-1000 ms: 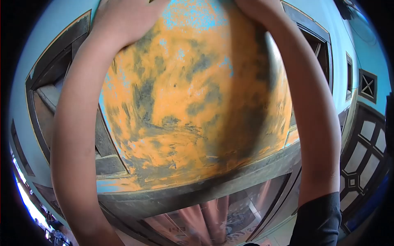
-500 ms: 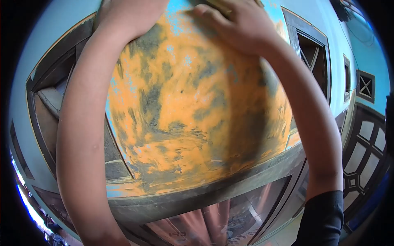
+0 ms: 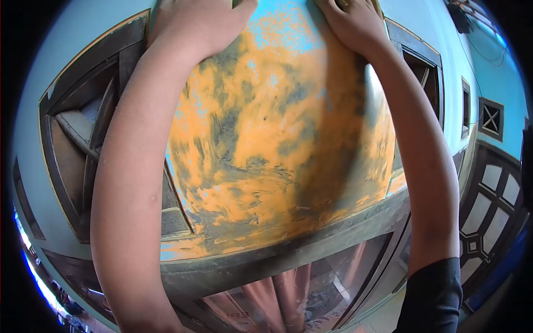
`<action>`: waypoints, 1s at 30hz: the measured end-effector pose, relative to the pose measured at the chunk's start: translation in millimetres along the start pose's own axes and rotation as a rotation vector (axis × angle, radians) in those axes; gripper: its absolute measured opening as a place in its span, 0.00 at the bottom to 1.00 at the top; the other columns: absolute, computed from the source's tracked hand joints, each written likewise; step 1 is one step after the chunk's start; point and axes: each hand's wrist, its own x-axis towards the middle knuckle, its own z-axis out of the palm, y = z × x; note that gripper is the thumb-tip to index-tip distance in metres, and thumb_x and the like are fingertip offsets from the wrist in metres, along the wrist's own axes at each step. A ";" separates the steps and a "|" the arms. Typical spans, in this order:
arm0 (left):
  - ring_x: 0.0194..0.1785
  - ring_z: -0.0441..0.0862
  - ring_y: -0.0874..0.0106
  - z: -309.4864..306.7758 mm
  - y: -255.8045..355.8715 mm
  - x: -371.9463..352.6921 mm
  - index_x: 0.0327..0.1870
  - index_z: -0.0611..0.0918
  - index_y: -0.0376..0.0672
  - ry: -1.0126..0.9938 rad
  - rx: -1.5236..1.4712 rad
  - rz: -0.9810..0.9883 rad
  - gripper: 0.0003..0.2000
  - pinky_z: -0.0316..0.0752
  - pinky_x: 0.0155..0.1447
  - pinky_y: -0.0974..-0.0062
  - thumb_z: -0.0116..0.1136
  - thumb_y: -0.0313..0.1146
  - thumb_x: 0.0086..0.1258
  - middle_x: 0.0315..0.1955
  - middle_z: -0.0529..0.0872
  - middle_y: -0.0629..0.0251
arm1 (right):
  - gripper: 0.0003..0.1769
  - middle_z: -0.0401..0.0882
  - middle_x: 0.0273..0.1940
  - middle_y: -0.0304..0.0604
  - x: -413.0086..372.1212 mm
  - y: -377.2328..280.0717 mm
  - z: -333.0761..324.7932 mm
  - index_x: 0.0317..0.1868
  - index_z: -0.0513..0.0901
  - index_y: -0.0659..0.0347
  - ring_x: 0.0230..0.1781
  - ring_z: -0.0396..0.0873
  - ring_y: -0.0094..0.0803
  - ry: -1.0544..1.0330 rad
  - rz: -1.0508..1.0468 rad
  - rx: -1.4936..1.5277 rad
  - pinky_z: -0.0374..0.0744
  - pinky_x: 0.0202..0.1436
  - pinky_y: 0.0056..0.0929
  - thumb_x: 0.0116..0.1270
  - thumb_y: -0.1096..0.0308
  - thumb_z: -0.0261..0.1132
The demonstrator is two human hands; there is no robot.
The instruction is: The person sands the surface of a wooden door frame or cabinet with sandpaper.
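Observation:
An orange-and-grey patchy wall panel [image 3: 261, 139] with blue paint showing through fills the middle of the view. My left hand [image 3: 208, 25] rests near its upper left, thumb stretched out, the other fingers mostly cut off by the top edge; I see nothing in it. At the upper right, my right hand [image 3: 355, 25] is closed over a small olive-yellow item whose kind I cannot make out, against the panel. A dark shadow falls below that hand.
Dark wooden vent frames stand left [image 3: 83, 127] and right [image 3: 425, 72] of the panel. Below runs a dark wooden beam [image 3: 277, 252], over glass with pinkish curtains [image 3: 277, 294] behind. A panelled door [image 3: 491, 205] is at far right.
My right hand has moved right and up across the panel, uncovering more of the blue patch. My left arm and the panel appear shifted slightly rightward in view.

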 end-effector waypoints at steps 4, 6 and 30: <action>0.88 0.45 0.64 -1.9 -2.7 -1.3 0.85 0.58 0.53 -0.008 -0.020 -0.002 0.28 0.37 0.90 0.58 0.31 0.48 0.88 0.86 0.52 0.65 | 0.40 0.51 0.86 0.50 -36.9 -39.8 -8.7 0.85 0.58 0.48 0.87 0.42 0.53 -0.020 -0.293 -0.001 0.43 0.87 0.58 0.79 0.42 0.50; 0.88 0.45 0.64 -3.4 -3.4 -1.3 0.85 0.59 0.52 -0.012 -0.050 -0.011 0.28 0.37 0.90 0.57 0.30 0.46 0.88 0.86 0.52 0.65 | 0.39 0.53 0.85 0.51 -37.2 -34.8 -5.7 0.85 0.59 0.47 0.87 0.45 0.53 -0.038 -0.437 -0.008 0.45 0.87 0.57 0.79 0.44 0.51; 0.88 0.46 0.62 -5.0 -0.8 -26.9 0.84 0.59 0.47 -0.034 -0.030 -0.012 0.28 0.36 0.89 0.54 0.32 0.44 0.87 0.85 0.54 0.62 | 0.37 0.48 0.86 0.48 -54.5 19.9 -19.2 0.86 0.57 0.45 0.88 0.39 0.50 -0.086 -0.066 0.042 0.42 0.87 0.56 0.81 0.45 0.48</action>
